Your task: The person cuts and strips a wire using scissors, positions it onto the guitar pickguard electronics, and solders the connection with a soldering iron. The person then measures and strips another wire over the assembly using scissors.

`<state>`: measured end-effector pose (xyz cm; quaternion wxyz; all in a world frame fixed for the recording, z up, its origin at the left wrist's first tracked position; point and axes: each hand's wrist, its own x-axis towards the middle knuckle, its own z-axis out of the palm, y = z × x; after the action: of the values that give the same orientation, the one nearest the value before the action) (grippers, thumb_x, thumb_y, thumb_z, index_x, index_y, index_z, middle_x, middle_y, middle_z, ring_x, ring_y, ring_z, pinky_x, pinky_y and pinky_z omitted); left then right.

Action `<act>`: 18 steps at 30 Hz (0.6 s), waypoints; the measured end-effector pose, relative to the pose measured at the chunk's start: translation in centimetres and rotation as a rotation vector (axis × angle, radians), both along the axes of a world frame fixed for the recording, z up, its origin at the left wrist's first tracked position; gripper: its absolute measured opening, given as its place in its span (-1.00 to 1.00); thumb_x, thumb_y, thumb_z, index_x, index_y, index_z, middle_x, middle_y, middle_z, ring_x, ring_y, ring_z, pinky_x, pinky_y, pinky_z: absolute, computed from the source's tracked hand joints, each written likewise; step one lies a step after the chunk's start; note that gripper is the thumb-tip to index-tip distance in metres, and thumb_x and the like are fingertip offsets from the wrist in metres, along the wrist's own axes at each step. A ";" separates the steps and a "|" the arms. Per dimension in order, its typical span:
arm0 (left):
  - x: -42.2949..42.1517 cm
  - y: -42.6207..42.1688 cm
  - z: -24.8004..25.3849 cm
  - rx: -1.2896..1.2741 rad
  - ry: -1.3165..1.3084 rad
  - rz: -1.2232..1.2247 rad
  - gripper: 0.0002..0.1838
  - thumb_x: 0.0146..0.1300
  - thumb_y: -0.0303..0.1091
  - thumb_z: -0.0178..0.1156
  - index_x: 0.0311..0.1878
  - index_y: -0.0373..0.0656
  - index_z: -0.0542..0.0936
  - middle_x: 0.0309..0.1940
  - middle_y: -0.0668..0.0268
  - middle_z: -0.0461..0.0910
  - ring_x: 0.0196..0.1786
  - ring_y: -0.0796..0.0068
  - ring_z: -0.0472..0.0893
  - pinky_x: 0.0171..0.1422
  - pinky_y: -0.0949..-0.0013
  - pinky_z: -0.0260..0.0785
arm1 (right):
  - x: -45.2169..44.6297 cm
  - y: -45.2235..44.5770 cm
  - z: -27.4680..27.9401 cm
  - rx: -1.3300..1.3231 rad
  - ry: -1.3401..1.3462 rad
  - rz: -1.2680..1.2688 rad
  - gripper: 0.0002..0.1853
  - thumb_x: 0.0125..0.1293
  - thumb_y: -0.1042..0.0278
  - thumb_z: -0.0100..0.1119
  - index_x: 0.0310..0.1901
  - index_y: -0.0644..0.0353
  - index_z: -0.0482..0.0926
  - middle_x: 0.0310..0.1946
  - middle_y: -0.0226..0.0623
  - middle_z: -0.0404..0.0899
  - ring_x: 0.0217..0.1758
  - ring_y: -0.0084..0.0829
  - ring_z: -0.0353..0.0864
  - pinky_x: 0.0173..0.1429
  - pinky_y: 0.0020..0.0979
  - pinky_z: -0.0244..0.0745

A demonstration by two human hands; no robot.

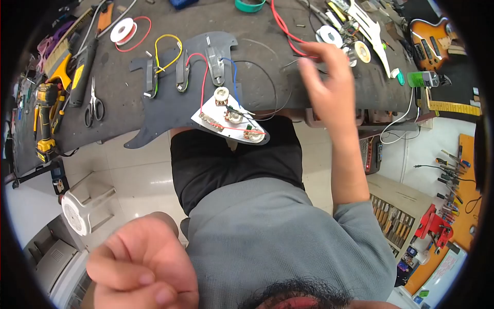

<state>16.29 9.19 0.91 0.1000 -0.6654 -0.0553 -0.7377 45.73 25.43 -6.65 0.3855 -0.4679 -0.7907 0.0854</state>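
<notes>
My right hand (332,80) is over the dark work mat on the right, thumb and index finger apart, close to red cables (282,26) and a thin dark wire. I see nothing gripped in it. My left hand (146,262) is raised at the lower left, away from the bench, fingers curled in with nothing visible in them. Before me lies a dark guitar pickguard (172,110) carrying three pickups (182,72). Yellow, red and blue wires run from the pickups. A white control plate (218,122) with potentiometers (235,116) and a switch lies at the bench's front edge, above my lap.
Scissors (94,108), a yellow cordless drill (46,118) and a spool of red wire (123,31) lie on the left. More spools (362,51), a white plastic part (373,31), a green bottle (423,79) and a sunburst guitar body (429,44) are on the right. A stool (87,206) stands below.
</notes>
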 end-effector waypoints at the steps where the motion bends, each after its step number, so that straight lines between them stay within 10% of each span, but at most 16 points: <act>1: -0.4 -0.3 0.2 0.040 0.017 0.039 -0.51 0.64 -0.53 0.13 0.55 0.00 0.40 0.23 0.39 0.47 -0.05 0.41 0.67 -0.02 0.20 0.47 | -1.4 0.9 0.0 0.011 -0.030 0.044 -0.73 0.46 0.34 0.47 0.11 0.21 0.74 0.00 -0.18 0.76 0.12 -0.13 0.70 0.30 -0.12 0.58; 7: -0.3 -1.9 -0.2 -0.121 0.098 0.542 -0.58 0.59 -0.43 0.11 0.43 0.17 0.51 0.15 0.32 0.51 -0.20 0.30 0.56 -0.14 0.12 0.27 | -5.0 4.5 -0.7 -0.049 -0.305 0.081 -0.79 0.45 0.17 0.49 -0.10 0.12 0.78 -0.19 -0.26 0.80 0.06 -0.11 0.73 0.17 -0.04 0.53; 11: -1.9 2.8 2.5 -0.485 0.362 0.581 -0.79 0.57 -0.62 0.19 0.18 -0.27 0.61 0.07 0.08 0.62 -0.11 0.27 0.67 -0.01 0.13 0.57 | -4.3 5.1 -0.4 -0.215 0.113 0.146 -0.81 0.56 0.22 0.44 -0.17 0.16 0.75 -0.37 -0.34 0.73 -0.26 -0.25 0.72 -0.15 -0.19 0.49; 14: -0.5 8.7 5.8 -1.074 -0.040 -0.129 -0.64 0.59 -0.46 0.25 0.36 -0.33 0.63 0.01 0.19 0.73 -0.06 0.41 0.71 0.02 0.34 0.53 | -3.4 6.5 0.7 -0.616 0.698 0.265 -0.81 0.70 0.27 0.34 -0.11 0.19 0.71 -0.43 -0.54 0.59 -0.39 -0.59 0.53 -0.30 -0.42 0.35; 18: 2.6 20.2 11.5 -1.367 -0.033 -0.295 -0.37 0.66 -0.16 0.28 0.60 -0.38 0.48 0.11 0.21 0.79 -0.02 0.53 0.72 0.12 0.35 0.57 | -2.8 8.9 2.5 -0.586 0.846 0.376 -0.86 0.79 0.33 0.22 0.01 0.20 0.64 -0.41 -0.68 0.50 -0.37 -0.81 0.33 -0.30 -0.55 0.25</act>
<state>18.85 29.34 12.38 -0.4432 -0.5683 -0.4176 -0.5533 42.94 34.35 -4.13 0.5017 -0.3311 -0.5796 0.5502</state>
